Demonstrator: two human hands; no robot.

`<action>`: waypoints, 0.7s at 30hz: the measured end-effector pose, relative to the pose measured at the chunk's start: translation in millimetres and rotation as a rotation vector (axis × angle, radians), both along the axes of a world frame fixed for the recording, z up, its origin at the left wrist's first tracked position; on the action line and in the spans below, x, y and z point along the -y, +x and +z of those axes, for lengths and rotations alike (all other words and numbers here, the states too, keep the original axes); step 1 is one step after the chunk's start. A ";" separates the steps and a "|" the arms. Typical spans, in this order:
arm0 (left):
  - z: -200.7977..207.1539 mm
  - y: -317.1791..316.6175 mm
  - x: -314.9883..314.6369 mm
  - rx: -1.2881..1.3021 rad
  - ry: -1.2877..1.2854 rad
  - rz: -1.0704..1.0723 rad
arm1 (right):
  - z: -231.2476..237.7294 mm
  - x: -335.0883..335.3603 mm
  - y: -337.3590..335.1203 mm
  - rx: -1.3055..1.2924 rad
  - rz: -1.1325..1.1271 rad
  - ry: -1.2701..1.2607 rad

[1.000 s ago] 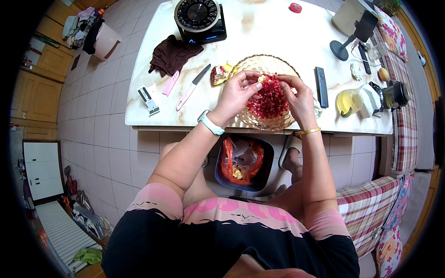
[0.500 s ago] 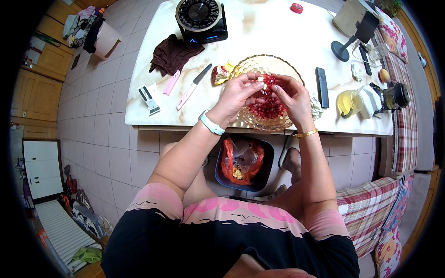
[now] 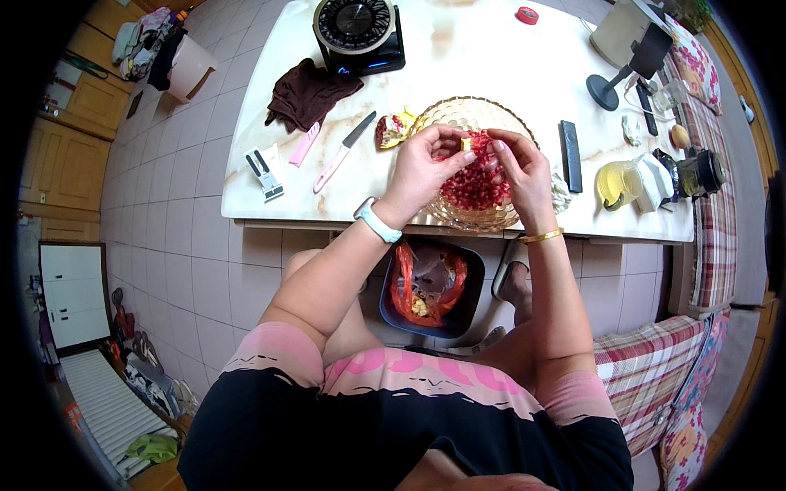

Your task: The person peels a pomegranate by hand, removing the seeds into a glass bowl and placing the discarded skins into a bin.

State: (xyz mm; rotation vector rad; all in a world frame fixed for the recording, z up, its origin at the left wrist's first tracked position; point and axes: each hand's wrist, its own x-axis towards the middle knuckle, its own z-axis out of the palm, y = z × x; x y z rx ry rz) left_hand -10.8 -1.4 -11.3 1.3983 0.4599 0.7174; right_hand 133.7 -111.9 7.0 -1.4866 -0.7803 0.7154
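Above an amber glass bowl (image 3: pixel 521 131), both my hands hold one pomegranate piece (image 3: pixel 476 146) with red seeds and a bit of yellow rind. My left hand (image 3: pixel 430 168) is closed on its left side, thumb pressed to the rind. The fingers of my right hand (image 3: pixel 526 170) close on its right side, thumb against the seeds. Loose red pomegranate seeds (image 3: pixel 473 190) are heaped in the bowl below. A larger pomegranate chunk (image 3: pixel 393 129) with yellow rind lies on the table by the bowl's left rim.
A knife with a pink handle (image 3: pixel 344 152), a pink sheath (image 3: pixel 304 145) and a brown cloth (image 3: pixel 307 96) lie left on the marble-look table (image 3: pixel 483 49). Beyond stands a black fan (image 3: pixel 355 33). Below the table edge sits a bin (image 3: pixel 471 315) with a red bag. A yellow-filled pitcher (image 3: pixel 618 182) stands right.
My hands have shifted slightly and turned the pomegranate piece, so its yellow rind shows more by my left thumb. The fingers of my left hand have drawn in; more seeds in the bowl show.
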 end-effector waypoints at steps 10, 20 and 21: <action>3.4 -2.8 5.8 -0.112 0.272 0.029 | -10.3 -0.4 -6.5 0.299 0.040 -0.031; 7.9 -3.2 6.6 -0.168 0.297 0.019 | -6.8 -0.5 -2.4 0.147 0.015 -0.055; 6.4 -2.9 6.7 -0.151 0.277 0.030 | -4.7 -0.5 -4.0 0.155 0.033 -0.077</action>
